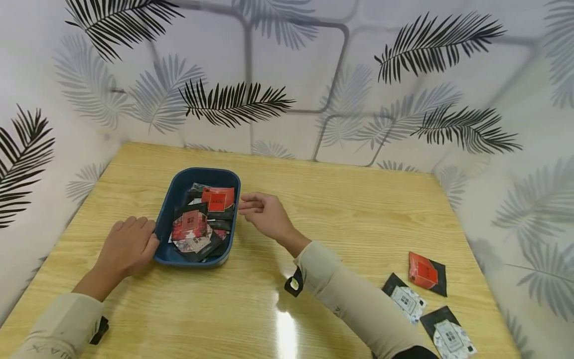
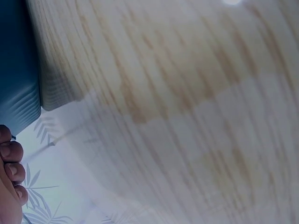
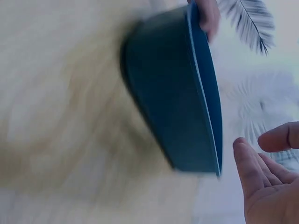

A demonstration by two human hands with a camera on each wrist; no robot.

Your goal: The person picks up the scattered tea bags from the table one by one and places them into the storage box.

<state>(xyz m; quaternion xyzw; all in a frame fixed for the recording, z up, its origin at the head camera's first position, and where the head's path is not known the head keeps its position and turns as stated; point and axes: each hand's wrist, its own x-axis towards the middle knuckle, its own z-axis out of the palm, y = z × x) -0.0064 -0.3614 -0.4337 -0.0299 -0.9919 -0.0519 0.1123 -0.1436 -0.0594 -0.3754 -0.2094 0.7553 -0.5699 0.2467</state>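
Observation:
A dark blue plastic bin (image 1: 204, 265) stands on the left part of the table, filled with several flat sachets in black, red and floral white. One red-and-black sachet (image 1: 218, 200) lies near its right wall, and a floral one (image 1: 190, 223) lies on top of the pile. My left hand (image 1: 128, 248) grips the bin's left rim, its fingers curled, as the left wrist view also shows. Beside the right wall, my right hand (image 1: 265, 213) has its fingers extended, thumb apart from them, with nothing in it. In the right wrist view its fingers (image 3: 250, 170) point toward the bin's rim.
On the right of the wood-grain table (image 1: 341, 214) lie a red-and-black sachet (image 1: 423, 273) and two black-and-white ones (image 1: 405, 301), (image 1: 450, 335) below it. A leaf-patterned wall (image 1: 287, 60) rises behind the table's far edge.

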